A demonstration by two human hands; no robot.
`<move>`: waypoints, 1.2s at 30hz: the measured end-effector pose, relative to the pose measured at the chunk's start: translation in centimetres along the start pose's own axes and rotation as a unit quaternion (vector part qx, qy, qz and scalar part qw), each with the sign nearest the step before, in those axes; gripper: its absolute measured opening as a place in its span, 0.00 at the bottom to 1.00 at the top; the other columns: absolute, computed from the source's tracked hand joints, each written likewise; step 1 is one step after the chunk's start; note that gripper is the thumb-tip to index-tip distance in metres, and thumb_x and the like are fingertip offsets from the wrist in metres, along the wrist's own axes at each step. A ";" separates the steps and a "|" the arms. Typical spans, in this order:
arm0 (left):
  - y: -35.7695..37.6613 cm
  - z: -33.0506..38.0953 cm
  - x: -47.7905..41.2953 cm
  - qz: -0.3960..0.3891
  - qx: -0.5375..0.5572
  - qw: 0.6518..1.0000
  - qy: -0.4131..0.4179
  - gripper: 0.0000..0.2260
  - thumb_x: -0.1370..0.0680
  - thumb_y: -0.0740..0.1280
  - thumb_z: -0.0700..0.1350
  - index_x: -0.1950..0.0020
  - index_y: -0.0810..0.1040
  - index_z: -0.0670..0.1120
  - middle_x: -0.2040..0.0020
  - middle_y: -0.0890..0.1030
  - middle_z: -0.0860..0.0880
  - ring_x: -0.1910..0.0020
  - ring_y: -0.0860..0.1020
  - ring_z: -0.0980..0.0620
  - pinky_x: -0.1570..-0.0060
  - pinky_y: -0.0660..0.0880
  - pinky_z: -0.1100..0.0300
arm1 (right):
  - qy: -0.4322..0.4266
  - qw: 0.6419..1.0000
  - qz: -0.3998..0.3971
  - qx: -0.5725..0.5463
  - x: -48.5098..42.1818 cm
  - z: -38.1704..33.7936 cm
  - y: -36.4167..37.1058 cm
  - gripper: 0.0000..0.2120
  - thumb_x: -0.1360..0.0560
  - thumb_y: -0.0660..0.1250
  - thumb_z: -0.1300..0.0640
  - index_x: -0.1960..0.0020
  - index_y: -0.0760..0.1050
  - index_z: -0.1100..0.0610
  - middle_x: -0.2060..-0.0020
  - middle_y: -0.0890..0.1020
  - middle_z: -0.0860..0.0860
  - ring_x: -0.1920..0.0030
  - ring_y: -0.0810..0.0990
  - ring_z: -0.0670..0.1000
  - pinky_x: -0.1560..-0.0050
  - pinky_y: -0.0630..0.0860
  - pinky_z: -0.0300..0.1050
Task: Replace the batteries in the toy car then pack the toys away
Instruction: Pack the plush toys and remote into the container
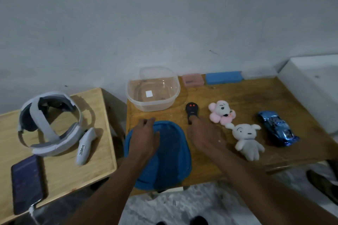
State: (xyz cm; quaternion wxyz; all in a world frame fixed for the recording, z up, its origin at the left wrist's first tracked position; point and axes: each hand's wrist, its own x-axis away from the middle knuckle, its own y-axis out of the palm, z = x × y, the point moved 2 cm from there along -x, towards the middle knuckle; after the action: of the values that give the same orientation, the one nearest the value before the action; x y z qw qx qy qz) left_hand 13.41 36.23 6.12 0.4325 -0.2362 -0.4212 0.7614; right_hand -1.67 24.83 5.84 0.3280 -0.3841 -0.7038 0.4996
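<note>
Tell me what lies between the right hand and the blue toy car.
The white plush lies directly between the right hand and the blue toy car; the pink plush sits just beyond that line.
</note>
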 end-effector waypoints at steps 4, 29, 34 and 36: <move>1.5 6.1 -3.7 -0.009 -0.023 0.994 0.103 0.23 0.23 0.65 0.44 0.28 0.67 0.48 0.33 0.70 0.44 0.37 0.72 0.45 0.39 0.74 0.51 | 0.003 1.000 0.006 0.017 -2.6 3.9 -3.4 0.13 0.24 0.63 0.56 0.40 0.73 0.54 0.42 0.76 0.53 0.44 0.75 0.54 0.46 0.73 0.50; 13.9 13.1 -12.8 -0.137 -0.053 0.981 -0.126 0.27 0.23 0.66 0.43 0.26 0.61 0.54 0.32 0.65 0.42 0.39 0.74 0.41 0.40 0.75 0.50 | -0.083 0.978 -0.188 0.044 -11.9 17.2 -2.5 0.25 0.23 0.62 0.47 0.27 0.60 0.44 0.28 0.61 0.52 0.34 0.69 0.53 0.35 0.67 0.49; 10.9 14.8 -13.1 -0.057 -0.048 0.993 -0.091 0.27 0.24 0.67 0.44 0.27 0.63 0.54 0.34 0.68 0.43 0.41 0.75 0.44 0.42 0.77 0.53 | -0.056 0.982 -0.177 -0.015 -13.4 15.5 -4.0 0.30 0.25 0.68 0.49 0.27 0.61 0.45 0.27 0.60 0.54 0.31 0.65 0.55 0.32 0.67 0.51; 8.4 15.7 -13.5 -0.010 -0.054 0.995 -0.079 0.26 0.24 0.67 0.42 0.27 0.63 0.53 0.33 0.67 0.43 0.42 0.75 0.42 0.45 0.76 0.53 | -0.074 0.987 -0.145 -0.005 -13.8 14.4 -5.7 0.29 0.25 0.68 0.48 0.27 0.61 0.45 0.27 0.60 0.54 0.31 0.66 0.56 0.33 0.70 0.50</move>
State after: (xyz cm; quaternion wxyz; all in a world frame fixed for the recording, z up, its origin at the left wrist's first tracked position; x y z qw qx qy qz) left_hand 5.15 15.55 7.33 0.3922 -0.1942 -0.4968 0.7495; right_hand -8.26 5.15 6.15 0.3423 -0.2416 -0.7768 0.4702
